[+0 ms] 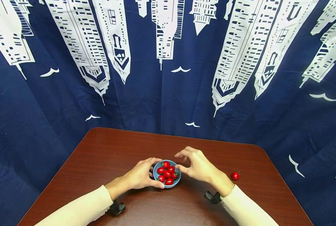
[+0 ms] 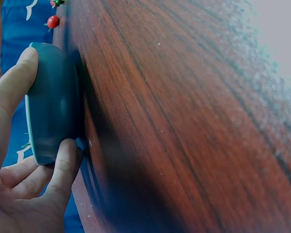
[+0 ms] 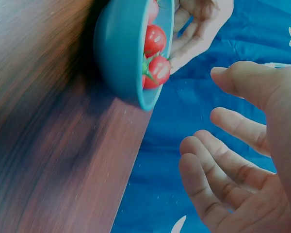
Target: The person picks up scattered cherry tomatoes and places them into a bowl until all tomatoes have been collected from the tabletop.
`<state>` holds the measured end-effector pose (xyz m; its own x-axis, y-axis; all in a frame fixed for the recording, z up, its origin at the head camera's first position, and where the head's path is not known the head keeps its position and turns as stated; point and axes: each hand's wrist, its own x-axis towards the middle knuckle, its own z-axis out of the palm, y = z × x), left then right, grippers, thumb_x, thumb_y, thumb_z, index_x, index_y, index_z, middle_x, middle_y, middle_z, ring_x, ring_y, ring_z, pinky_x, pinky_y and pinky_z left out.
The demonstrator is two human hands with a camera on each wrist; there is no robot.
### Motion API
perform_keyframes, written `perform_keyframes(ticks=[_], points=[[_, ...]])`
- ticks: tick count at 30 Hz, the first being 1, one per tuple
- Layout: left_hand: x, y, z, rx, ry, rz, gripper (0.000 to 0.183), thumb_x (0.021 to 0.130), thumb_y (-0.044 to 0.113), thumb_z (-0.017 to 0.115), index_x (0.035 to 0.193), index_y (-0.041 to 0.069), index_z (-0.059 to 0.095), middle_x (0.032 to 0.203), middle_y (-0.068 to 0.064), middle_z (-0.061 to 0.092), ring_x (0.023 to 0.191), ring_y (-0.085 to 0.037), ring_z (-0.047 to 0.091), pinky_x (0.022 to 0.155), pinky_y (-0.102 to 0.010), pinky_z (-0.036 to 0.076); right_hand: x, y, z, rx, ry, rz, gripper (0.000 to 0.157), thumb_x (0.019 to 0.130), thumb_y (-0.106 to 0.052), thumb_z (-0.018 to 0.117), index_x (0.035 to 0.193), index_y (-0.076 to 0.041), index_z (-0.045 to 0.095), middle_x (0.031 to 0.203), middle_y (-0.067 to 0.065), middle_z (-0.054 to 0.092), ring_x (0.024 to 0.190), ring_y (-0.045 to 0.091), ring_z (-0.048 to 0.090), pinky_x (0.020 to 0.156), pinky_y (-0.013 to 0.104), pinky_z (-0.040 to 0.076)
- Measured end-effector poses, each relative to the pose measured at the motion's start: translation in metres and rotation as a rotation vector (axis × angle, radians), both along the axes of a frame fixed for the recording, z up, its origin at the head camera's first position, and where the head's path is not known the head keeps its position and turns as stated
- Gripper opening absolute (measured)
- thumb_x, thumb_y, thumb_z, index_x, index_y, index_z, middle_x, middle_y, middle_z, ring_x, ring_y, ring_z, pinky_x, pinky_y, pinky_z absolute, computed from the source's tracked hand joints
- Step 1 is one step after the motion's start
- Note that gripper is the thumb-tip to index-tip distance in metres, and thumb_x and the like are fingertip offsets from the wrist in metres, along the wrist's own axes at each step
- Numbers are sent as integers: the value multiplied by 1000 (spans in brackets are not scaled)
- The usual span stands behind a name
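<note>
A small blue bowl (image 1: pixel 172 186) holds several red cherry tomatoes (image 1: pixel 167 174), some with green stems. My left hand (image 1: pixel 141 175) grips its left side, thumb on the near rim and fingers round the far side. In the left wrist view, fingertips press the outer wall of the bowl (image 2: pixel 56 107), close to the tabletop. My right hand (image 1: pixel 197 164) hovers just right of the bowl, fingers loosely bent and thumb beside the rim. The right wrist view shows nothing between the spread right fingers (image 3: pixel 199 170).
One loose cherry tomato (image 1: pixel 235 176) lies on the brown wooden table (image 1: pixel 122 147), to the right beyond my right wrist. Behind the table hangs a dark blue curtain (image 1: pixel 145 103) with white buildings and birds. A black wrist strap (image 1: pixel 212 197) hangs under the right sleeve.
</note>
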<state>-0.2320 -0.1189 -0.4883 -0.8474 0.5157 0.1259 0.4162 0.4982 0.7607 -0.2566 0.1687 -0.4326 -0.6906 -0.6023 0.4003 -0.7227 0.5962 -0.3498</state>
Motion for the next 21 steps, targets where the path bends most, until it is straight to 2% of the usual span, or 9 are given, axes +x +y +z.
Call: perform_keyframes(ticks=[5,14,18,21], points=[[0,0,0,4,2,6,99,75,45,99,153,7,51,139,-10,64,102,-17,75,81,-15,60,4,19,-1,-6,5,-37,35,86,-29,91,118,-24,77,106,-13,70,83,15,70,70,30,61],[1,0,0,7,9,6,99,75,45,99,153,7,52,138,-10,65,100,-15,75,80,-15,60,12,60,-7,15,-16,-131,38,85,-37,92,119,-33,75,111,-22,68,95,10,69,82,32,61],[1,0,0,10,9,6,99,74,44,99,153,7,52,138,-9,65,101,-16,75,81,-15,61,15,80,-10,19,-39,-159,41,85,-41,92,121,-37,74,114,-20,69,100,6,67,87,39,63],[0,0,0,12,7,5,99,75,44,99,153,6,51,138,-9,65,101,-17,75,81,-14,60,16,96,-12,21,-47,-168,42,86,-45,91,123,-38,73,118,-15,71,104,11,70,89,43,63]])
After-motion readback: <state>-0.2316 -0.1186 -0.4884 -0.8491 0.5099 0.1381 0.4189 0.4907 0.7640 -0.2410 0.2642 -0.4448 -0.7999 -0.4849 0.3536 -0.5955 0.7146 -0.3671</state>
